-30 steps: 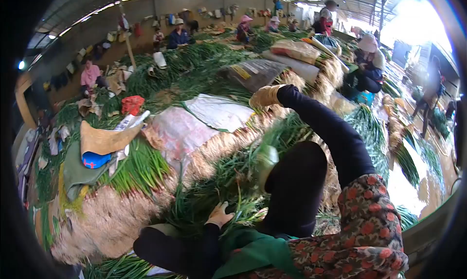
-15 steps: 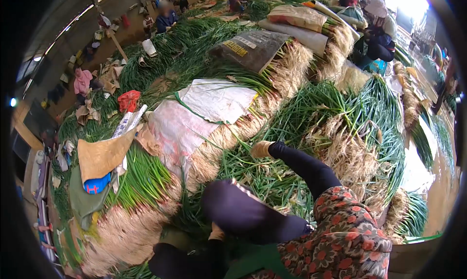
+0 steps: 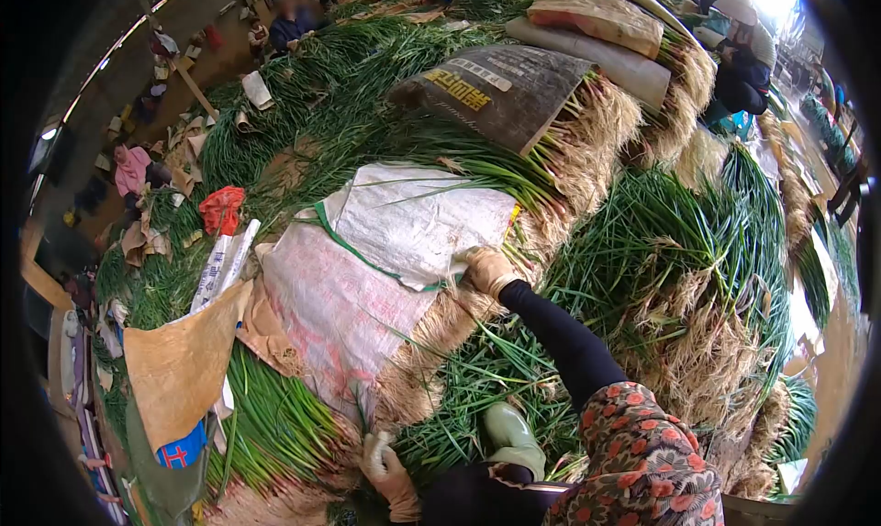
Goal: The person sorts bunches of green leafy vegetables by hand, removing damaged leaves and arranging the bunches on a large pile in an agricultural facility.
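My right hand [image 3: 490,271], in a pale work glove, is closed on the lower right edge of a white woven sack [image 3: 413,218]. The sack lies over bundled green onions, whose pale roots [image 3: 427,338] stick out below. Partly under it spreads a pinkish-white sack [image 3: 321,283]. Lower down, my left hand [image 3: 387,478], also gloved, has its fingers stretched out beside the corner of the pinkish sack and the onion roots. Nothing shows in it. A green boot [image 3: 512,439] stands among loose onion leaves between my arms.
More green onions [image 3: 674,241] are heaped at right, roots outward. A dark printed sack [image 3: 496,90] covers a stack behind. At left, a tan sheet [image 3: 184,361] lies over onions near a red plastic bag [image 3: 221,210]. Other people [image 3: 133,170] sit around the pile.
My right hand has moved from above the loose leaves onto the white sack's edge. My left hand has come forward beside the pinkish sack. The view has shifted, and a boot now shows.
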{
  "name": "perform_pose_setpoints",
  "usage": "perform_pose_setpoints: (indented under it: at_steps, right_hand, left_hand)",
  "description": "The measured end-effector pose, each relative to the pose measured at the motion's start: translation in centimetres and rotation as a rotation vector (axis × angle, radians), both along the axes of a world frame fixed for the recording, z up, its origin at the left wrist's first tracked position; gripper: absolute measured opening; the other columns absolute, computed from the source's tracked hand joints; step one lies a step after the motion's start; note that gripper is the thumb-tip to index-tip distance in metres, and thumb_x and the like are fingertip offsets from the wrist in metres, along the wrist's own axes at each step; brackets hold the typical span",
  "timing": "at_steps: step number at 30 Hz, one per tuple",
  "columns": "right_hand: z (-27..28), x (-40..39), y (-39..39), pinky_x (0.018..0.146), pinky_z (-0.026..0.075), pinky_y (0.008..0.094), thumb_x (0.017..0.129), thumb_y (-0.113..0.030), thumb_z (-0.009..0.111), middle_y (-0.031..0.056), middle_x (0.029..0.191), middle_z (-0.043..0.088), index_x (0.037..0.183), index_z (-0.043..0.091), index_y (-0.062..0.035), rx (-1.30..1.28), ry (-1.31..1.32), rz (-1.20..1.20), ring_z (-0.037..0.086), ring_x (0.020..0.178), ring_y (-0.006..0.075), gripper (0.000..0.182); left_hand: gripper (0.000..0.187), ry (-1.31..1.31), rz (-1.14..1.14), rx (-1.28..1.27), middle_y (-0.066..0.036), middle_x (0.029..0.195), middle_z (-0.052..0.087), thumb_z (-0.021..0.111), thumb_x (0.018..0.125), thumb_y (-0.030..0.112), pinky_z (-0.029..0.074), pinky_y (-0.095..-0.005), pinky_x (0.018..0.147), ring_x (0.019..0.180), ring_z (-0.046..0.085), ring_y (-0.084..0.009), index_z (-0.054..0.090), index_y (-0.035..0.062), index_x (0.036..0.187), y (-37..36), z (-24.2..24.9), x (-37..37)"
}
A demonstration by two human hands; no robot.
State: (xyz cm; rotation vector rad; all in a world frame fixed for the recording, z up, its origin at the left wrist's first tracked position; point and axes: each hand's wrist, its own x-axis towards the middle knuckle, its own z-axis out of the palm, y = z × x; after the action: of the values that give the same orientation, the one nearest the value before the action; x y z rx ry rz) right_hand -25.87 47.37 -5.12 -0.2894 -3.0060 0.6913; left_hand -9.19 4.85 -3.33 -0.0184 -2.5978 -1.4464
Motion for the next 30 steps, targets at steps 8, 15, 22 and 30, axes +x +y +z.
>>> perform_pose_setpoints:
  at_steps: [8,15,22,30]
  right_hand:
    - [-5.5,-5.4,4.5,0.065,0.050,0.0339,0.088,-0.010,0.044,0.0125,0.084,0.064,0.102,0.055,-0.0037,0.620,0.171,-0.210,0.063,0.077,0.0237,0.019]
    - [-3.0,0.0,-5.5,0.070,0.049,0.0445,0.093,-0.037,0.036,0.0224,0.086,0.063,0.101,0.062,-0.0079,-0.284,0.203,-0.463,0.060,0.079,0.0394,0.040]
    - [-0.4,4.0,-10.3,0.067,0.048,0.0459,0.087,-0.031,0.048,0.0222,0.078,0.062,0.095,0.064,-0.0077,-0.355,0.246,-0.402,0.060,0.075,0.0396,0.030]
    - [4.6,-0.6,-4.4,0.079,0.048,0.0322,0.081,-0.014,0.058,0.0116,0.095,0.065,0.126,0.048,-0.0124,-0.369,-0.163,0.703,0.061,0.086,0.0206,0.046]
  left_hand:
    - [0.048,-0.424,-0.258,1.165,-0.016,0.126,0.050,0.047,0.092,0.023,0.037,-0.0409,0.102,0.118,0.048,-0.0311,0.039,-0.0020,0.131,4.9,4.0,-10.1]
    - [0.062,-0.748,-0.468,1.416,-0.016,0.134,0.042,0.046,0.092,0.040,0.036,-0.0417,0.103,0.123,0.042,-0.0306,0.029,0.0033,0.138,8.7,3.3,-14.7]
    - [0.068,-1.183,-0.755,1.691,-0.014,0.118,0.054,0.045,0.088,0.054,0.037,-0.0398,0.099,0.107,0.052,-0.0221,0.036,0.0028,0.132,13.2,0.7,-18.8]
    - [0.013,-0.690,-0.245,1.020,-0.011,0.092,0.061,0.055,0.086,0.001,0.052,-0.0328,0.073,0.083,0.060,-0.0183,0.057,-0.0034,0.099,17.2,-6.9,-21.2]
